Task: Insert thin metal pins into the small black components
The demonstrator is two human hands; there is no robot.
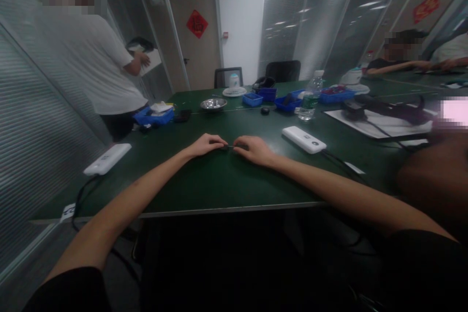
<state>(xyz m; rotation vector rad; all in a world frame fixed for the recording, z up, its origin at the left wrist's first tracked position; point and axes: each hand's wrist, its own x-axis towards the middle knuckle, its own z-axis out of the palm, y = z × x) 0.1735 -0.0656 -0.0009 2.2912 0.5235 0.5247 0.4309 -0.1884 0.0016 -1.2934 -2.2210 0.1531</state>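
Over the middle of the green table [219, 185], my left hand [207, 145] pinches a small dark piece [224, 147] between thumb and fingers. Just to its right, my right hand [254, 149] is closed in a pinch on a thin metallic piece [231, 146] that points toward the dark one. The fingertips of both hands are a short gap apart. Whether the two pieces touch is too small to tell.
White power banks [108, 159] [303, 140] with black cables lie on either side. Behind are a metal bowl [213, 104], blue trays [252, 99], a water bottle [310, 97]. A person [91, 63] stands at left; others sit at right.
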